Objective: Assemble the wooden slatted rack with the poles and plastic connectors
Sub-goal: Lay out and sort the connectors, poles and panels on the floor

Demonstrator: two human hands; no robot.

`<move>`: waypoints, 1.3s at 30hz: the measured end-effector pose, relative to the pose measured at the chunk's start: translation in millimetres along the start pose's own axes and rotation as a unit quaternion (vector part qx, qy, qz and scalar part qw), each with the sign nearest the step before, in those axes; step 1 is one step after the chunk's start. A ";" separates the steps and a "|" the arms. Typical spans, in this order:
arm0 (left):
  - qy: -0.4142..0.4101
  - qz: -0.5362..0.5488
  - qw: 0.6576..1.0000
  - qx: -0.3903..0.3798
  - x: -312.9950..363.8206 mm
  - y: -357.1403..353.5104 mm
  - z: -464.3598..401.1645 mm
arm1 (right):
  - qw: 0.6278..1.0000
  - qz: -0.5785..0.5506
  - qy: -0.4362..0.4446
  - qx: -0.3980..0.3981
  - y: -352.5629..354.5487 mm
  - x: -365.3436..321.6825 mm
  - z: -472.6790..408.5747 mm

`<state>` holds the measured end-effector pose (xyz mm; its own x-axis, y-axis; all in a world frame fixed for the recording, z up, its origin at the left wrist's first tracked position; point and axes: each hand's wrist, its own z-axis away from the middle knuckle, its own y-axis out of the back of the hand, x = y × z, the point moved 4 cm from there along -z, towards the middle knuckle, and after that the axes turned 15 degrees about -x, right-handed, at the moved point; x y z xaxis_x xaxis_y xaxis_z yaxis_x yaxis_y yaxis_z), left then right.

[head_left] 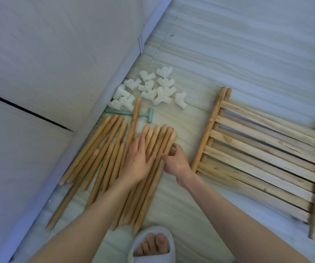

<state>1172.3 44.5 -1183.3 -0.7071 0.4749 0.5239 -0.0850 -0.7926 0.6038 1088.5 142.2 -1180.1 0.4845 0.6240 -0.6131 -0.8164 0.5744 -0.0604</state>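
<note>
A person crouches over a pale wood-grain floor [228, 44], both bare arms reaching down to a spread of round wooden poles [103, 160] lying side by side near the wall's baseboard [88, 130]. The poles are light tan, smooth, with rounded ends, and of at least two lengths. The left hand [136, 160] lies flat on them, fingers straight and together, pressing several poles down. The right hand [173, 162] sits just beside it at the outer edge of the bundle, its fingers curled; it seems to pinch the outermost pole, though blur makes the grip hard to confirm.

Beyond the poles' far ends lies a loose heap of white plastic connectors [153, 86], stubby three-way pieces. Between heap and poles rests a small teal T-shaped tool [145, 115], with one pole lying across its shaft.

To the right, apart from the poles, lie the slatted panels [263, 149], apparently two stacked: flat pale slats fixed between round end rails.

A foot in a light slipper [153, 243] shows at the bottom edge.
</note>
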 end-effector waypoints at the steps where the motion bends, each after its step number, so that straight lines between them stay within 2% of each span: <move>1: 0.001 -0.047 0.999 -0.012 -4.6 -6.5 5.6 | 1.000 0.027 -0.003 0.001 -2.6 2.5 1.7; 3: 0.016 -0.086 0.996 -0.006 -7.5 -10.6 16.8 | 0.996 0.087 -0.018 0.009 -5.4 3.7 5.6; 4: 0.011 -0.092 0.995 0.020 -5.2 -7.2 22.4 | 0.993 0.117 -0.020 0.018 -4.3 1.6 7.6; 8: -0.059 -0.194 0.964 0.174 -2.3 16.9 22.4 | 0.974 0.219 0.012 0.052 8.3 -20.9 6.7; 10: -0.013 -0.221 0.964 0.147 -12.1 29.5 9.2 | 0.964 0.260 0.032 0.049 11.5 -33.2 3.4; 13: 0.054 -0.228 0.971 0.038 -35.5 27.6 -4.4 | 0.947 0.318 0.037 0.015 10.4 -36.9 -2.4; 19: 0.039 -0.254 0.967 0.000 -57.8 10.5 41.7 | 0.929 0.366 0.061 0.006 6.8 -21.2 -0.5; 21: 0.023 -0.237 0.971 0.010 -65.4 3.0 57.9 | 0.913 0.400 0.074 0.037 4.6 -20.9 2.0; 23: 0.030 -0.203 0.977 0.058 -76.8 2.5 71.3 | 0.885 0.451 0.101 0.053 -3.1 -29.3 5.4; 26: 0.149 -0.121 0.972 0.137 -107.9 11.5 91.2 | 0.853 0.506 0.128 -0.004 -24.5 -45.0 5.3; 29: 0.267 -0.033 0.949 0.166 -136.4 11.3 108.1 | 0.811 0.568 0.128 -0.056 -47.1 -56.1 -1.2; 32: 0.309 0.031 0.930 0.194 -142.6 -0.1 122.7 | 0.781 0.610 0.107 -0.079 -64.1 -58.6 -13.2; 35: 0.370 0.132 0.894 0.214 -151.9 -19.2 136.7 | 0.745 0.656 0.090 -0.079 -74.2 -55.1 -18.6; 37: 0.376 0.160 0.888 0.212 -157.5 -25.5 137.7 | 0.714 0.690 0.097 -0.071 -79.1 -53.4 -18.6; 39: 0.355 0.138 0.901 0.207 -157.4 -23.1 130.1 | 0.701 0.701 0.105 -0.079 -83.7 -53.0 -18.5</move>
<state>1376.8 37.8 -1201.6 -0.9442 -0.1995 0.2620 0.3293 -0.5620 0.7588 1125.3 51.2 -1157.1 -0.8720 0.4154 -0.2591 -0.4768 -0.6006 0.6418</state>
